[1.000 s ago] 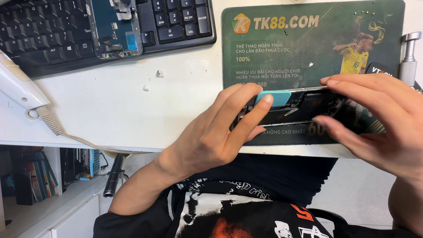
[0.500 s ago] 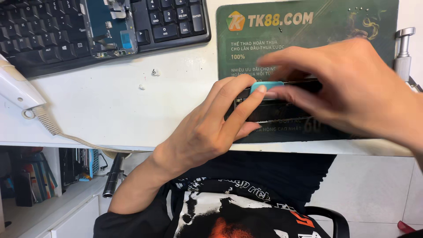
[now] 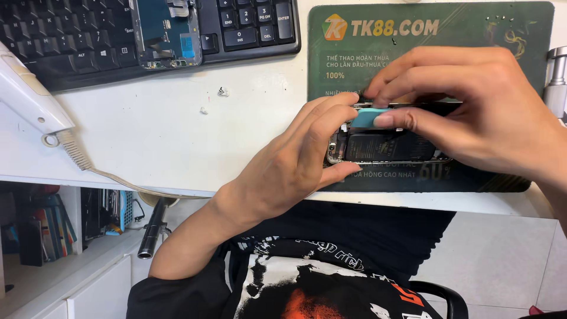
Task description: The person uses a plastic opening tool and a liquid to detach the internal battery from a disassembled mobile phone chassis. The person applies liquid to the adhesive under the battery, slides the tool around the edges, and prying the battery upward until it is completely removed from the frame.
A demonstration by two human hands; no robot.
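An opened phone point(image 3: 390, 147) with its dark battery showing lies on a green mat point(image 3: 508, 35) at the desk's front edge. My left hand point(image 3: 295, 159) grips the phone's left end, fingers curled over its top and thumb under its near side. My right hand point(image 3: 472, 112) reaches over the phone from the right and pinches a small teal pick point(image 3: 367, 118) against the phone's upper left edge. Much of the phone's right part is hidden by my right hand.
A black keyboard point(image 3: 59, 41) lies at the back left with a phone screen part point(image 3: 165, 29) resting on it. A white tool with a coiled cord point(image 3: 29, 94) sits at the left. A metal post point(image 3: 555, 82) stands at the right edge. Shelves point(image 3: 47, 230) lie below the desk.
My right hand has moved left over the phone, bringing the teal pick to its upper left edge. My left hand has kept its hold on the phone's left end.
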